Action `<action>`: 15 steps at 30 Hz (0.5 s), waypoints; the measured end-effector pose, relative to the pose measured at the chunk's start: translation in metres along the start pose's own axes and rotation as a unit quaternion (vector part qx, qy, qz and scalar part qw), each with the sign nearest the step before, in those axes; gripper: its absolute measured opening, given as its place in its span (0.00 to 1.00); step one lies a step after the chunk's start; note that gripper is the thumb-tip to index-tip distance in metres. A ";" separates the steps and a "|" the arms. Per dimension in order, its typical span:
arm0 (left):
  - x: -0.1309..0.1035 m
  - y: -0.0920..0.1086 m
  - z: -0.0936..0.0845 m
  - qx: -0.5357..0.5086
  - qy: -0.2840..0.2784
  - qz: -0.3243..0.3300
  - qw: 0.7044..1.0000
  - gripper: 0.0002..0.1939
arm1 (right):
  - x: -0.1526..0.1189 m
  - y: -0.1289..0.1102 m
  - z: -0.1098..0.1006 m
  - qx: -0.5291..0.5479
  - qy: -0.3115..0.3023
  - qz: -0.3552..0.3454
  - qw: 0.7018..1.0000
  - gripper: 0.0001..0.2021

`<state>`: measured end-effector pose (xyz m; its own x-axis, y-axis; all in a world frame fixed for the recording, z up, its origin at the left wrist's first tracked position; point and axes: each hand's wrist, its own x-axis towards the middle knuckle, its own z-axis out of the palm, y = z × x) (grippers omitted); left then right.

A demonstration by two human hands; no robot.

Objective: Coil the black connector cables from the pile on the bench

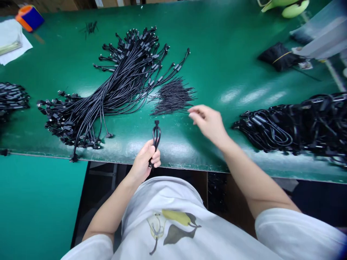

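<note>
My left hand [146, 157] is closed around a folded black cable [156, 136] near the table's front edge; the looped end and a connector stick up above the fingers. My right hand [208, 122] is at the right edge of a pile of thin black ties [173, 96], thumb and fingertips pinched together. Whatever the fingertips hold is too small to make out, though a thin tie lies close to them. Beyond my left hand lies a large heap of long black cables [116, 85] with connectors at both ends.
Bundled black cables [300, 122] are piled at the right, and another bundle [12, 99] sits at the far left. A black pouch [280, 56], an orange and blue object [29, 18] and white paper [13, 41] lie farther back on the green table [217, 43].
</note>
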<state>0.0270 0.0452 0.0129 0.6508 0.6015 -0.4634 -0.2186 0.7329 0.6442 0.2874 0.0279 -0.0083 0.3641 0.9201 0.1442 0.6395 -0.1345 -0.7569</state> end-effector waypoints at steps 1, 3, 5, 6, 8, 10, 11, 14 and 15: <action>0.001 -0.002 0.002 0.003 -0.010 0.005 1.000 0.25 | -0.016 -0.013 0.010 0.026 -0.045 -0.022 0.998 0.08; 0.005 -0.007 0.003 0.025 -0.018 0.032 0.999 0.26 | -0.046 -0.038 0.027 0.043 -0.137 -0.086 0.986 0.07; 0.008 -0.011 0.001 0.053 -0.002 0.077 0.996 0.24 | -0.066 -0.056 0.038 0.018 -0.165 -0.158 0.973 0.08; 0.007 -0.011 -0.001 0.061 0.009 0.097 0.993 0.23 | -0.071 -0.062 0.040 -0.009 -0.155 -0.191 0.969 0.10; 0.003 -0.010 -0.004 0.059 0.012 0.104 0.993 0.22 | -0.073 -0.068 0.041 -0.085 -0.121 -0.251 0.957 0.12; -0.005 -0.007 -0.005 0.046 -0.015 0.076 0.996 0.24 | -0.069 -0.071 0.038 -0.154 -0.096 -0.288 0.940 0.13; -0.009 -0.006 -0.005 0.040 -0.028 0.065 0.997 0.25 | -0.067 -0.072 0.037 -0.172 -0.087 -0.297 0.935 0.13; -0.019 -0.004 -0.006 0.037 -0.022 0.097 0.994 0.25 | -0.065 -0.079 0.035 -0.167 -0.067 -0.321 0.930 0.12; -0.020 -0.005 -0.007 0.040 -0.011 0.116 0.992 0.24 | -0.067 -0.081 0.035 -0.163 -0.061 -0.333 0.927 0.11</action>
<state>0.0103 0.0319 0.0148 0.6055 0.7436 -0.2836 -0.3076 0.5473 0.7784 0.1874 -0.0102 0.0209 -0.2519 0.8707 0.4224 0.8723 0.3933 -0.2906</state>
